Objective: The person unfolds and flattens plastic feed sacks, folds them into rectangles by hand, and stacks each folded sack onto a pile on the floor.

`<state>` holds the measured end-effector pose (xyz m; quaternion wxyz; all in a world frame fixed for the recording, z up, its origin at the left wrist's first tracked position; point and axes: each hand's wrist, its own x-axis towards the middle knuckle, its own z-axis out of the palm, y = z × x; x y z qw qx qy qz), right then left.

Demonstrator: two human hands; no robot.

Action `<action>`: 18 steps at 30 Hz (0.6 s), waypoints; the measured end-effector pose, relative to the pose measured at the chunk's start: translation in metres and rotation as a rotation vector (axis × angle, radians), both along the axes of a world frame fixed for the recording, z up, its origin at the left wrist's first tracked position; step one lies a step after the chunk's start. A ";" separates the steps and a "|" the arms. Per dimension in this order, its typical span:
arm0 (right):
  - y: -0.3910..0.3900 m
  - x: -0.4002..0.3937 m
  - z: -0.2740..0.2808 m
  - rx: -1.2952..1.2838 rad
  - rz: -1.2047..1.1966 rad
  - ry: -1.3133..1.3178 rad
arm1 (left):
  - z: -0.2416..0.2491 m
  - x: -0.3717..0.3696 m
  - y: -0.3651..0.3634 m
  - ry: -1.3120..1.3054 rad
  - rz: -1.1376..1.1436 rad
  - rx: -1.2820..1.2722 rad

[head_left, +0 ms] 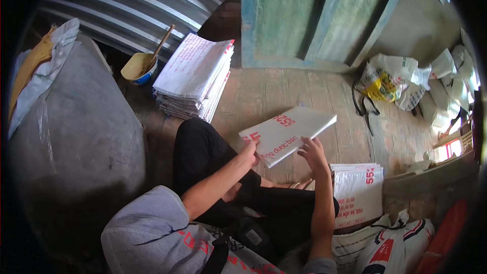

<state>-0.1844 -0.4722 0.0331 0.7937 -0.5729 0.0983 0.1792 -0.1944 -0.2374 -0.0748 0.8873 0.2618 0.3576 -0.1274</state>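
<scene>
A folded white sack (pixel 289 134) with red lettering is held tilted over my crossed legs. My left hand (pixel 249 153) is closed on its left corner, the thumb lying near the print. At its near right edge is my right hand (pixel 313 153), with bent fingers gripping the border. Beyond my knee stands a tall stack of similar folded sacks (pixel 190 73). Another pile of folded sacks (pixel 360 193) lies beside my right forearm.
A tub (pixel 145 77) with a wooden stick stands by the tall stack. Corrugated metal sheet (pixel 127 5) leans behind it. A large grey mass (pixel 86 127) is at left. Filled bags (pixel 393 78) line the right wall near a green wooden panel (pixel 284 20). More bags (pixel 390 248) sit at lower right.
</scene>
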 end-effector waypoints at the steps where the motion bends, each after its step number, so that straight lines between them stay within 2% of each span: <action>1: 0.002 -0.001 0.006 -0.034 0.001 -0.001 | 0.005 0.010 0.010 -0.103 0.043 0.057; 2: 0.001 0.001 0.006 -0.035 -0.004 0.015 | 0.010 0.020 0.017 -0.233 0.120 0.179; 4: -0.002 0.006 0.001 -0.037 -0.017 0.054 | 0.073 0.030 0.038 -0.355 0.084 0.471; 10: 0.007 0.002 -0.001 -0.057 0.188 -0.037 | 0.232 0.048 0.113 -0.905 0.260 0.933; 12: 0.007 0.001 -0.001 -0.086 0.200 -0.032 | 0.271 0.053 0.150 -0.859 0.435 1.092; 15: 0.001 0.005 -0.007 -0.093 0.162 -0.057 | 0.308 0.054 0.201 -0.834 0.704 0.916; 18: 0.001 0.006 -0.007 -0.127 0.122 -0.064 | 0.286 0.071 0.258 -0.833 0.845 0.768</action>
